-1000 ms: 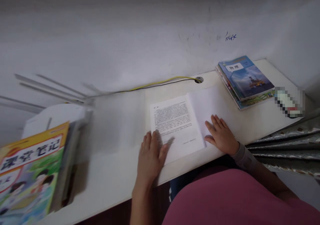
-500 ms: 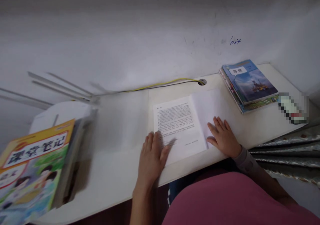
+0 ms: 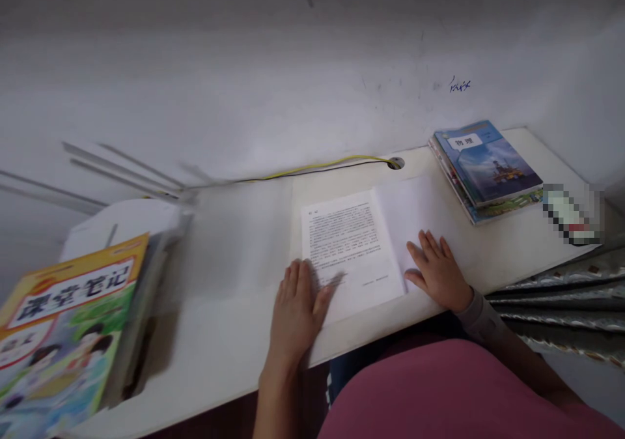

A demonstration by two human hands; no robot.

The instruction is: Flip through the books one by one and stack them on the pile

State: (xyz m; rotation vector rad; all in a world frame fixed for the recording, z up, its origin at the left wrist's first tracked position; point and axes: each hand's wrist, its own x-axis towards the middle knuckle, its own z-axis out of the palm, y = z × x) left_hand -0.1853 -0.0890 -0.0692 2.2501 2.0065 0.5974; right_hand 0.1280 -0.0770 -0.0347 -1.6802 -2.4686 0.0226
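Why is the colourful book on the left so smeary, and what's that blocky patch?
Head view: the colourful book sits at the frame's edge, blurred; the printed page in the middle is sharper; the blocky patch is pixelated, hiding whatever lies there.

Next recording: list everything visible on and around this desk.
desk: one, white, against the wall
open book: one, white pages, left page printed, middle of the desk
textbooks: small stack, blue cover on top, far right corner
workbook: one, yellow and green cover, on a pile at the left edge
cable: one, yellow, along the wall to a hole in the desk
cloth: grey, patterned, right of the desk
left hand: flat, open, on the printed page's near left corner
right hand: flat, open, on the blank right page
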